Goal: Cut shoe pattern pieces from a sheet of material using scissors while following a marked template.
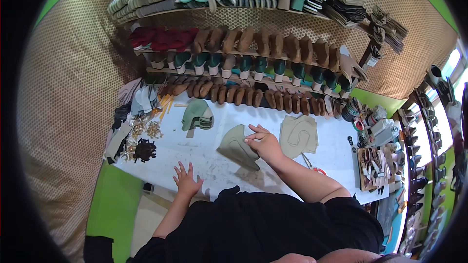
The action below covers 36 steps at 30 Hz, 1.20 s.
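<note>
mid-frame, the right hand is at a curved grey-green sheet; i cannot tell if clamped. lower left of centre, the left hand, fingers apart, is over white tabletop.

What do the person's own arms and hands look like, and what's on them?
The left hand and right hand are both bare, with no gloves. The left forearm and right forearm are uncovered too, and I can't make out a watch or bracelet. The person wears a loose, plain black top whose right sleeve ends around the elbow.
</note>
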Motion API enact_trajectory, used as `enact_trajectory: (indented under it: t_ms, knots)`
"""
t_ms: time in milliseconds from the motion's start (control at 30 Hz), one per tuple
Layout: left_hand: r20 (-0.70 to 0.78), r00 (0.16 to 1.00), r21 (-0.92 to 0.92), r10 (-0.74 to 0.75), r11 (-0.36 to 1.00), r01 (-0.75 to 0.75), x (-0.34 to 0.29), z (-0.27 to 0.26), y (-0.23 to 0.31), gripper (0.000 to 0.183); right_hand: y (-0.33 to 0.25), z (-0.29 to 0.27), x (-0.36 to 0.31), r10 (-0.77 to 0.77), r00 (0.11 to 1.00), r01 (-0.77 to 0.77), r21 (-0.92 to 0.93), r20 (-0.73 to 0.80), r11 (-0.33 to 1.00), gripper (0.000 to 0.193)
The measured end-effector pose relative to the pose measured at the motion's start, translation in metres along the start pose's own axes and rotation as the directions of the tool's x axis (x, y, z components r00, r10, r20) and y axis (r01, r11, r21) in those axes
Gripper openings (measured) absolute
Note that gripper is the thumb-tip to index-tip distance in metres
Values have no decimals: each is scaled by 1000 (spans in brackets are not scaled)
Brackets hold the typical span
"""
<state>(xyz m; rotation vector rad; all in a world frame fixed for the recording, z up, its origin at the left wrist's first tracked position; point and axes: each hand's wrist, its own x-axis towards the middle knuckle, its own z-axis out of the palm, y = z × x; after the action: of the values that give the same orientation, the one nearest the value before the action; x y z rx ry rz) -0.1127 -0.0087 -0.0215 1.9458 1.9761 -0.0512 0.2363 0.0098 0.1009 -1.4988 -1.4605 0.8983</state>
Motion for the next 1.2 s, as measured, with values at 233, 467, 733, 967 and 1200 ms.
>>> enact_trajectory:
  t_ms: [233,467,733,967,1200]
  knots:
    - [-1,999,-29,-40,999,40,0,-16,-54,103,46,37,21,389,916,-356,632,92,689,22]
    - [65,997,9,-51,999,50,1,-25,-72,101,187,47,9,485,799,-514,15,-355,858,43]
    - [85,995,19,-50,999,48,5,-25,-95,101,161,109,-30,238,968,-58,-851,80,522,83]
    - [130,991,9,33,999,-35,15,-23,-96,103,178,133,-54,190,959,81,-843,212,531,87]
    - [318,948,85,-29,996,2,39,9,-143,105,182,134,-49,186,973,9,-823,140,569,78]
